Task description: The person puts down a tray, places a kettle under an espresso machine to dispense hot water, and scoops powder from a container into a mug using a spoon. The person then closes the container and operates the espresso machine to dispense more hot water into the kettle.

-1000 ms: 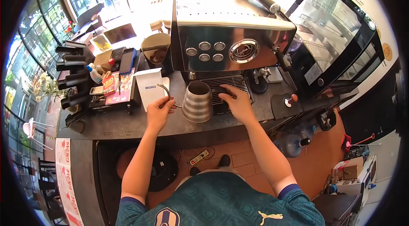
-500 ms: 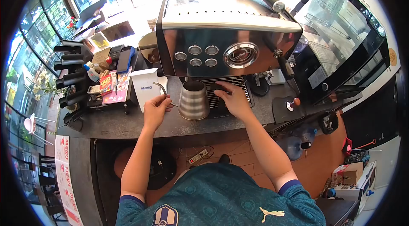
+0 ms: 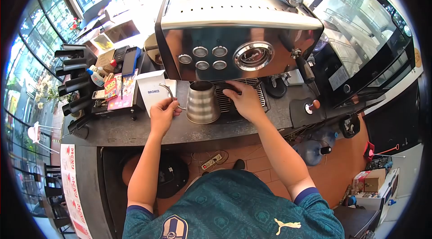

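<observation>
A brushed-metal gooseneck kettle (image 3: 202,106) stands upright, lidless, at the front of the counter below the espresso machine (image 3: 243,54). Its thin curved spout (image 3: 168,90) points left, and my left hand (image 3: 162,113) pinches it between thumb and fingers. On the other side, my right hand (image 3: 246,102) has its fingers closed around the dark handle (image 3: 222,87), which they partly cover. Behind the kettle and right hand lies the machine's slatted drip tray (image 3: 252,86). What the kettle contains cannot be made out.
Left of the kettle are a white MOKA box (image 3: 152,92), a stand with an UNO box (image 3: 112,88), a phone (image 3: 130,62) and black cup holders (image 3: 74,86). To the right sit a tamper (image 3: 310,107) and a glass display case (image 3: 355,36). Water bottles (image 3: 308,152) stand on the floor.
The camera view has shifted slightly, moving the machine a little up and left in the picture. Both hands keep the same hold on the kettle's spout and handle.
</observation>
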A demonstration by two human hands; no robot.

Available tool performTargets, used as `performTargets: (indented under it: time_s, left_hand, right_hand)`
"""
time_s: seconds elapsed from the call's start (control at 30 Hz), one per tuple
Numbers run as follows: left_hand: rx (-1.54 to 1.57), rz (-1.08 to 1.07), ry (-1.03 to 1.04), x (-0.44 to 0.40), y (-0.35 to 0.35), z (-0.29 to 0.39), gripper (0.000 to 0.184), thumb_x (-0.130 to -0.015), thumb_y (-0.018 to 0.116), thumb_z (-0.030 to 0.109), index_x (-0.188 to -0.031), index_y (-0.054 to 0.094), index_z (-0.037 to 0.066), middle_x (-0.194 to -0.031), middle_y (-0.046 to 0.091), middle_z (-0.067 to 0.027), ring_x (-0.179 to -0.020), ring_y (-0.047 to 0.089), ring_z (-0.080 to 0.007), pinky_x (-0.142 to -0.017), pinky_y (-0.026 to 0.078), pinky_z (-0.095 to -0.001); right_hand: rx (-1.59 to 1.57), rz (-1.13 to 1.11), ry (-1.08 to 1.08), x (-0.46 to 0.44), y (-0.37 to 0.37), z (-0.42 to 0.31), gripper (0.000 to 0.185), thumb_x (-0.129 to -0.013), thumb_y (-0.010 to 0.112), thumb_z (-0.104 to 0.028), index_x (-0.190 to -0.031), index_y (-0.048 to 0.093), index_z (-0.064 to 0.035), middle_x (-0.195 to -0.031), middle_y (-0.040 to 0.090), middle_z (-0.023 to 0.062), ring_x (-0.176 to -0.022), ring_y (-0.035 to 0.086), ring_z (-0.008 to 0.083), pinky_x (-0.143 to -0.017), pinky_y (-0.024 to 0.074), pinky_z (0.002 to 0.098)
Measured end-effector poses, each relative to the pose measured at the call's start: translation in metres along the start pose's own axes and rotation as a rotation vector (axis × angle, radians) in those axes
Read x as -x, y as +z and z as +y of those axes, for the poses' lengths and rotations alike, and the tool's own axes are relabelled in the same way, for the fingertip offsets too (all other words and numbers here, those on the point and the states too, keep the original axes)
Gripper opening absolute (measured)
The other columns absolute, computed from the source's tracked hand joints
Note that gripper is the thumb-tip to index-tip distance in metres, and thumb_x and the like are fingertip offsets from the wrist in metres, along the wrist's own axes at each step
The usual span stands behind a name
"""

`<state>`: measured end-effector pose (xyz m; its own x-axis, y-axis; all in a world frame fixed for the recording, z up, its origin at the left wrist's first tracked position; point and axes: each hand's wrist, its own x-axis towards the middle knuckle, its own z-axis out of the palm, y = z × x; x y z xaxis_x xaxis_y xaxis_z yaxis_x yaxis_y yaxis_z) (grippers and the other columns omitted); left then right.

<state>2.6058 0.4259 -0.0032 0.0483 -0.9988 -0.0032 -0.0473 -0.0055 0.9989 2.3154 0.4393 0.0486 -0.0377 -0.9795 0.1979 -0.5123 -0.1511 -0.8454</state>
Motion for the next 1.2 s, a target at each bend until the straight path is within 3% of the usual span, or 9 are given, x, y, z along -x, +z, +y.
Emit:
performTargets:
  time_s: [0.03, 0.27, 0.57, 0.9, 1.0, 1.07, 1.1, 1.17, 1.2]
  left_hand:
    - [0.001, -0.001, -0.001, -0.001, 0.000, 0.000, 0.020, -0.095, 0.067, 0.007, -0.107, 0.069, -0.010, -0.086, 0.071, -0.0101, -0.073, 0.070, -0.0153, -0.066, 0.057, -0.0255]
    - [0.019, 0.026, 0.049, -0.016, 0.002, 0.000, 0.023, -0.095, 0.068, 0.007, -0.110, 0.068, -0.010, -0.089, 0.070, -0.0097, -0.075, 0.070, -0.0147, -0.068, 0.059, -0.0254]
    - [0.054, 0.066, 0.118, -0.031, 0.009, -0.014, 0.020, -0.095, 0.067, 0.005, -0.107, 0.069, -0.010, -0.091, 0.071, -0.0105, -0.078, 0.072, -0.0161, -0.071, 0.059, -0.0261]
    - [0.093, 0.091, 0.128, -0.033, 0.015, -0.022, 0.023, -0.095, 0.068, 0.006, -0.111, 0.068, -0.009, -0.092, 0.071, -0.0101, -0.080, 0.071, -0.0155, -0.073, 0.058, -0.0252]
    - [0.099, 0.094, 0.114, -0.035, 0.016, -0.026, 0.023, -0.095, 0.068, 0.007, -0.111, 0.068, -0.009, -0.092, 0.071, -0.0101, -0.080, 0.071, -0.0153, -0.073, 0.058, -0.0251]
    - [0.084, 0.090, 0.113, -0.036, 0.016, -0.030, 0.023, -0.095, 0.068, 0.007, -0.111, 0.067, -0.009, -0.092, 0.071, -0.0100, -0.080, 0.071, -0.0154, -0.073, 0.058, -0.0251]
    - [0.068, 0.082, 0.113, -0.037, 0.016, -0.032, 0.023, -0.095, 0.068, 0.007, -0.111, 0.067, -0.010, -0.092, 0.071, -0.0100, -0.080, 0.071, -0.0154, -0.073, 0.058, -0.0251]
    - [0.079, 0.083, 0.095, -0.036, 0.016, -0.036, 0.022, -0.095, 0.068, 0.006, -0.110, 0.068, -0.009, -0.093, 0.071, -0.0099, -0.082, 0.072, -0.0154, -0.073, 0.059, -0.0252]
    - [0.089, 0.080, 0.077, -0.036, 0.016, -0.036, 0.020, -0.095, 0.068, 0.005, -0.109, 0.069, -0.009, -0.095, 0.072, -0.0097, -0.083, 0.072, -0.0155, -0.074, 0.060, -0.0254]
  right_hand:
    - [0.023, -0.001, 0.018, 0.000, 0.000, -0.002, 0.041, -0.091, 0.074, -0.027, -0.124, 0.067, -0.0032, -0.104, 0.074, 0.0168, -0.094, 0.071, 0.0250, -0.083, 0.0526, 0.0339]
    - [0.076, 0.053, -0.029, -0.005, 0.000, -0.012, 0.038, -0.092, 0.073, -0.026, -0.118, 0.067, 0.0003, -0.105, 0.073, 0.0177, -0.094, 0.071, 0.0272, -0.083, 0.0528, 0.0358]
    - [-0.150, -0.006, -0.038, -0.012, 0.009, 0.014, 0.031, -0.093, 0.072, -0.016, -0.117, 0.065, 0.0027, -0.101, 0.073, 0.0124, -0.089, 0.069, 0.0189, -0.082, 0.0524, 0.0321]
    - [-0.165, -0.024, -0.026, -0.018, 0.009, 0.023, 0.032, -0.093, 0.072, -0.016, -0.117, 0.065, 0.0039, -0.102, 0.073, 0.0132, -0.090, 0.068, 0.0180, -0.083, 0.0520, 0.0315]
    - [-0.178, -0.021, -0.055, -0.021, 0.011, 0.029, 0.031, -0.093, 0.072, -0.016, -0.115, 0.066, 0.0042, -0.101, 0.073, 0.0131, -0.090, 0.068, 0.0183, -0.083, 0.0519, 0.0317]
    - [-0.161, -0.031, -0.057, -0.020, 0.009, 0.027, 0.032, -0.092, 0.072, -0.018, -0.117, 0.065, 0.0012, -0.103, 0.073, 0.0167, -0.091, 0.069, 0.0293, -0.082, 0.0522, 0.0370]
    - [-0.161, -0.035, -0.057, -0.021, 0.010, 0.029, 0.032, -0.092, 0.072, -0.018, -0.117, 0.065, 0.0012, -0.103, 0.073, 0.0167, -0.091, 0.069, 0.0293, -0.082, 0.0522, 0.0370]
    - [-0.144, -0.015, -0.090, -0.023, 0.012, 0.036, 0.029, -0.093, 0.072, -0.016, -0.112, 0.066, 0.0045, -0.101, 0.074, 0.0128, -0.089, 0.067, 0.0180, -0.083, 0.0519, 0.0319]
    - [-0.145, -0.018, -0.090, -0.023, 0.012, 0.037, 0.029, -0.093, 0.072, -0.016, -0.112, 0.066, 0.0045, -0.101, 0.074, 0.0128, -0.089, 0.067, 0.0180, -0.083, 0.0519, 0.0319]
